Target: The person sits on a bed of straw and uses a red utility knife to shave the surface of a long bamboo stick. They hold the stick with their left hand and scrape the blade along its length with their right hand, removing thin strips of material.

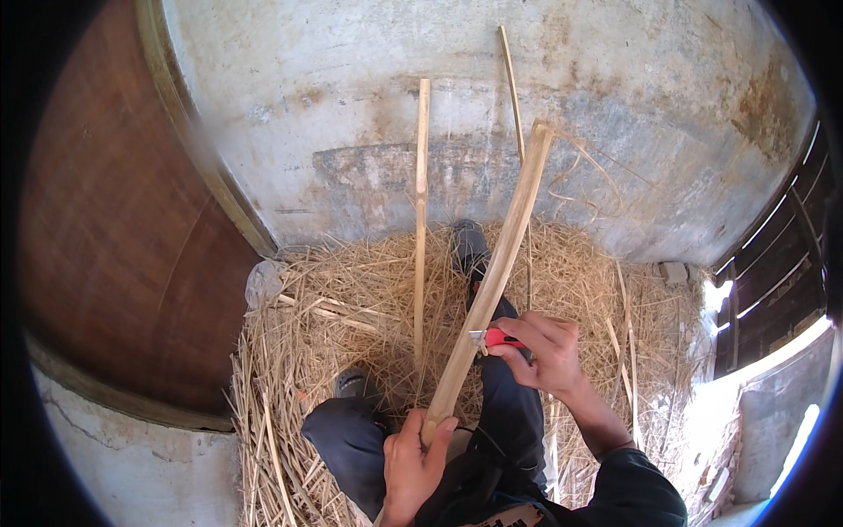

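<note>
A long split bamboo strip (pixel 497 272) slants up and away from my lap, its far end near the wall and a few thin frayed fibres hanging off it. My left hand (pixel 414 466) is closed round its near end, low over my thighs. In my right hand (pixel 546 351) is a red utility knife (pixel 502 337), pinched between thumb and fingers. Its short metal blade meets the right edge of the strip, partway along from my left hand. The lower part of the knife's handle is hidden in my fingers.
Two thin bamboo pieces stand upright ahead, one pale stick (pixel 421 202) and one slimmer stick (pixel 512 97) near the pale wall (pixel 351 97). Straw and shavings (pixel 351 281) cover the floor around my feet. A brown panel (pixel 132 228) stands left; dark slats (pixel 781 263) stand right.
</note>
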Motion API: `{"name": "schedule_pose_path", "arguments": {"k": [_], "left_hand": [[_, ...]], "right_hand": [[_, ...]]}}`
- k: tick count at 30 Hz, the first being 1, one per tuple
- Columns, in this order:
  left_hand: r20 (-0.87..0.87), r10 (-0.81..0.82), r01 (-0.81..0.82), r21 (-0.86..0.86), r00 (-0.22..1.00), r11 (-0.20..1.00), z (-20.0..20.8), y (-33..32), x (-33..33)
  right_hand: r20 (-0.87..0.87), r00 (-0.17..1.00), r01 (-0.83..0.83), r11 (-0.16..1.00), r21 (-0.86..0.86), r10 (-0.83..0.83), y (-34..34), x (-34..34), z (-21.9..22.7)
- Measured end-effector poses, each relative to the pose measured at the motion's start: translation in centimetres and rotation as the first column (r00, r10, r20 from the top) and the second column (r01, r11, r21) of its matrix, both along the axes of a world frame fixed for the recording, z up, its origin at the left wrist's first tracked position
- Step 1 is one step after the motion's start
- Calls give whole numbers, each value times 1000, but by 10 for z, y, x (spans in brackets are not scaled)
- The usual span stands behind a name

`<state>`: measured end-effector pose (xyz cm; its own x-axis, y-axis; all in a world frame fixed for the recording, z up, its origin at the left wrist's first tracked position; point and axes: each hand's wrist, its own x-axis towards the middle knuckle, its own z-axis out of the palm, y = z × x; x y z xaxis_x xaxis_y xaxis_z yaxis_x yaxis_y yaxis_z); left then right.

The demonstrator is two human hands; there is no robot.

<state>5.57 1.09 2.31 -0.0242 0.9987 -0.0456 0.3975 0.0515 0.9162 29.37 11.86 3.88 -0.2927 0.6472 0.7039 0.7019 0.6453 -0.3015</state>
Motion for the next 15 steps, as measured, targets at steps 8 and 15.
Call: {"name": "schedule_pose_path", "arguments": {"k": [8, 15], "left_hand": [[-33, -5, 3, -57, 999, 998, -1, -7, -7], [18, -97, 98, -111, 995, 989, -3, -47, -19]], "right_hand": [[-54, 998, 36, 999, 14, -36, 10, 6, -8], [-246, 890, 392, 920, -16, -384, 85, 88, -1]]}}
